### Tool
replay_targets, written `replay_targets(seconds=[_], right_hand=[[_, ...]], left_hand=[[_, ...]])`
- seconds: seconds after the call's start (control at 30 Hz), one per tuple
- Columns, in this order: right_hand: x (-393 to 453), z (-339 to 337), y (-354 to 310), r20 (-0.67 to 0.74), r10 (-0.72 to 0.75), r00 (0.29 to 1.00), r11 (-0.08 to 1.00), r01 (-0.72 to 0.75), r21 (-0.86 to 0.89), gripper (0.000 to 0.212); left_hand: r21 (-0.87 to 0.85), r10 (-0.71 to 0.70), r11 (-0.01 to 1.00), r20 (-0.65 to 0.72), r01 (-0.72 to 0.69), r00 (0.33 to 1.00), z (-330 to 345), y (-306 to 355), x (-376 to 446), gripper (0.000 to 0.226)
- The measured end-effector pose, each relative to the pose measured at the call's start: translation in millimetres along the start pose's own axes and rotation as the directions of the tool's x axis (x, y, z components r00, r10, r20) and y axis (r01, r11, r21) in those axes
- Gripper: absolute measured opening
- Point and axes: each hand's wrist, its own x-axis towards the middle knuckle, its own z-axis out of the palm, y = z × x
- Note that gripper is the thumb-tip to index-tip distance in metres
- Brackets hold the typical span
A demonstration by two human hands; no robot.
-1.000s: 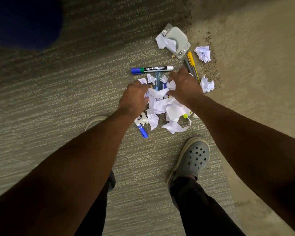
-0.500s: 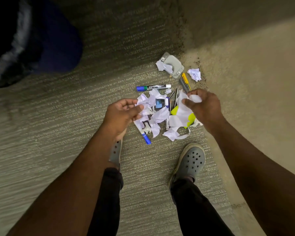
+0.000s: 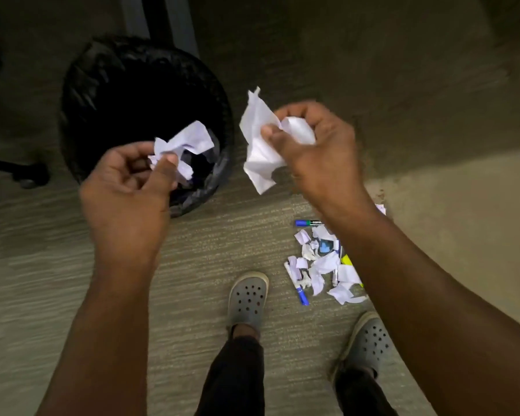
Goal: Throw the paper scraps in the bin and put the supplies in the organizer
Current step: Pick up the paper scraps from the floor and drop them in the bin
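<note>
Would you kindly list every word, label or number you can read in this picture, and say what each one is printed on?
"cami": white letters on the black band of the blue-capped marker lying on the carpet; the right forearm hides the rest of the word.
The paper scraps on the floor and those in both hands show no readable print.
The bin and the shoes carry no text.

Ribbed grey-beige carpet (image 3: pixel 57 295); dark furniture legs (image 3: pixel 159 22) at top; lighter floor patch (image 3: pixel 463 205) at right.

Carpet (image 3: pixel 192 265) w/ bin (image 3: pixel 78 94), scraps (image 3: pixel 324 265), markers (image 3: pixel 302 295)
</note>
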Motion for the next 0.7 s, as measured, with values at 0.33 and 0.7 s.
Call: replay_targets(seconds=[0.33,0.7], right_hand=[[65.4,167.8,14.2,0.380,-0.164,0.910,0.809,0.345,-0.477,0.036],[20.2,128.9,57.2,0.279,-0.329,0.902,0.699,0.431,-0.570,0.032]], left_hand=[[0.561,0.130,0.826,-0.105,-0.049,0.986,-34.0,-54.0,94.9,0.022],[0.549,0.256,0.796,0.079,-0.256,0.963,-19.3,-70.9,55.2,0.027]])
